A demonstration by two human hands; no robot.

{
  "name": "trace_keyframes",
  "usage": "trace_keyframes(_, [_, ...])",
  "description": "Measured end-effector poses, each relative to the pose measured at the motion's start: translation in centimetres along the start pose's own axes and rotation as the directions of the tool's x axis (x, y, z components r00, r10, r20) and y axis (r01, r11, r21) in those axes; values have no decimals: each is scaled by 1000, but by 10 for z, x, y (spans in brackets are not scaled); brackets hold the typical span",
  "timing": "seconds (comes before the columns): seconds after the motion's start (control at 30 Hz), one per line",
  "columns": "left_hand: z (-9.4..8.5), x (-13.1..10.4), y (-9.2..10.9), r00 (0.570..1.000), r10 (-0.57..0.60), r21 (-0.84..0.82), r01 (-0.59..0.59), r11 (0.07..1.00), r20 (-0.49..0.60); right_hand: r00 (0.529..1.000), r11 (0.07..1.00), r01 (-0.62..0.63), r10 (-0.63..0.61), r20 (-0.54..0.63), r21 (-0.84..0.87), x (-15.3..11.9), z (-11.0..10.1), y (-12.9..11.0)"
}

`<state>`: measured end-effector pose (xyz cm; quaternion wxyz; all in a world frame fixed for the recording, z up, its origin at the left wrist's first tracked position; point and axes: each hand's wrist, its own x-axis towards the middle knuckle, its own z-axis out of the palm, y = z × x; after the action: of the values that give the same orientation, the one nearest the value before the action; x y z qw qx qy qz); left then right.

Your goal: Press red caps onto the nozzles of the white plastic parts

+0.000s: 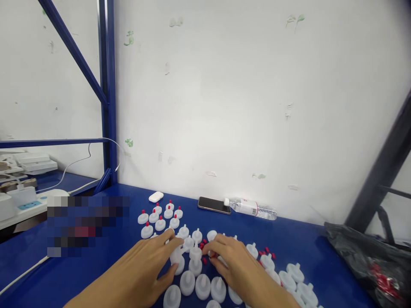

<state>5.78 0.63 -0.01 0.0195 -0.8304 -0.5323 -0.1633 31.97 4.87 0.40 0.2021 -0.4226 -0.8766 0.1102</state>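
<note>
My left hand [157,256] has its thumb and fingers curled around a white plastic nozzle cap [176,256] among the others on the blue table. My right hand [227,254] is closed, its fingertips down at a pile of small red tips [204,260]; whatever it pinches is hidden by the fingers. Between the hands, a white nozzle cap [195,253] sits in front of more white caps. Bare white nozzle caps [203,286] stand in a row nearest me. At the far left, several white caps [147,231] carry red tips on their nozzles.
Behind the caps lie a white case [156,196], a phone [214,205] and a clear water bottle [250,208], near the wall. A black bag [356,252] with red pieces rests at the right. A power strip [35,205] is at the left, beyond the blue frame post [109,94].
</note>
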Motion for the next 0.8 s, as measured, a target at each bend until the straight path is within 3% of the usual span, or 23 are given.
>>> trace_keyframes(0.1, [-5, 4, 9, 1000, 4, -21, -5, 1000, -19, 990, 979, 21, 8, -141, 203, 4, -5, -3])
trace_keyframes(0.2, [-6, 6, 17, 999, 22, -61, -24, 998, -40, 971, 879, 37, 81, -225, 476, 6, -7, -10])
trace_keyframes(0.37, [1, 8, 24, 978, 120, -107, -140, 984, -170, 977, 624, 1, 165, -134, 781, 3, -1, -19])
trace_keyframes(0.57, [5, 12, 27, 931, 202, -77, -236, 969, -303, 983, 593, 64, 102, -154, 803, 3, 5, -22])
trace_keyframes(0.67, [0, 13, 28, 902, 255, -45, -288, 957, -350, 989, 441, -46, 147, -22, 896, 4, 1, -21])
trace_keyframes(0.73, [-3, 13, 29, 873, 307, -17, -339, 941, -380, 991, 335, -90, 125, 51, 938, 4, -2, -19])
trace_keyframes(0.8, [-4, 11, 31, 851, 352, 10, -378, 926, -390, 992, 287, -113, 80, 94, 951, 3, -5, -18])
